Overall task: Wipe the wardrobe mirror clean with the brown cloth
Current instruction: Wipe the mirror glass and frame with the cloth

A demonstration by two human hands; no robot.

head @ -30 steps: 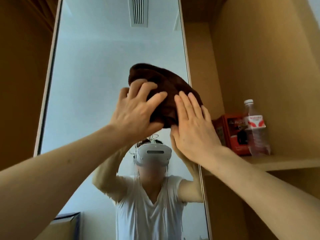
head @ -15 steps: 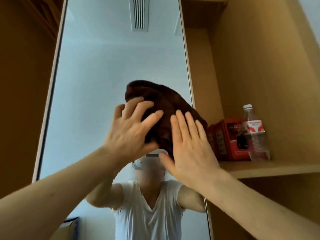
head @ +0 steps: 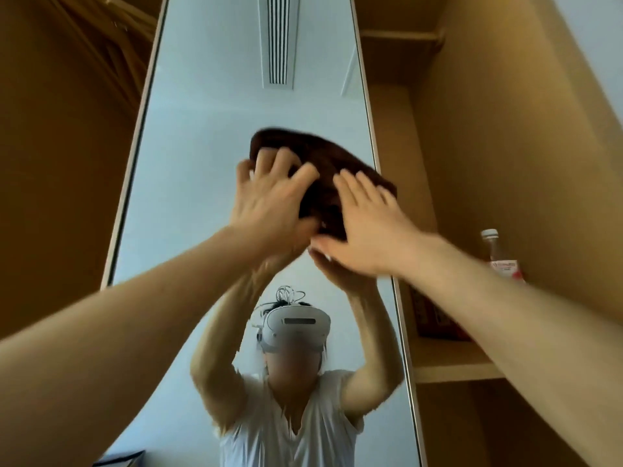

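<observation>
The brown cloth (head: pixel 323 156) is bunched against the tall wardrobe mirror (head: pixel 202 136), near its right edge and above my reflected headset. My left hand (head: pixel 273 203) lies on the cloth's left part, its spread fingers bent into the fabric and the thumb tucked under the lower edge. Flat on the cloth's right part is my right hand (head: pixel 367 224), fingers straight and pressing it to the glass. Both hands cover the lower half of the cloth.
Right of the mirror is a wooden shelf (head: pixel 451 369) with a water bottle (head: pixel 494 251) and a red box (head: pixel 435 318), both partly behind my right forearm. Wooden wardrobe panels flank the mirror. Hangers (head: pixel 114 45) show at the upper left.
Both hands slid the cloth down over the reflected headset, then back up the mirror to well above it. The view has tilted upward.
</observation>
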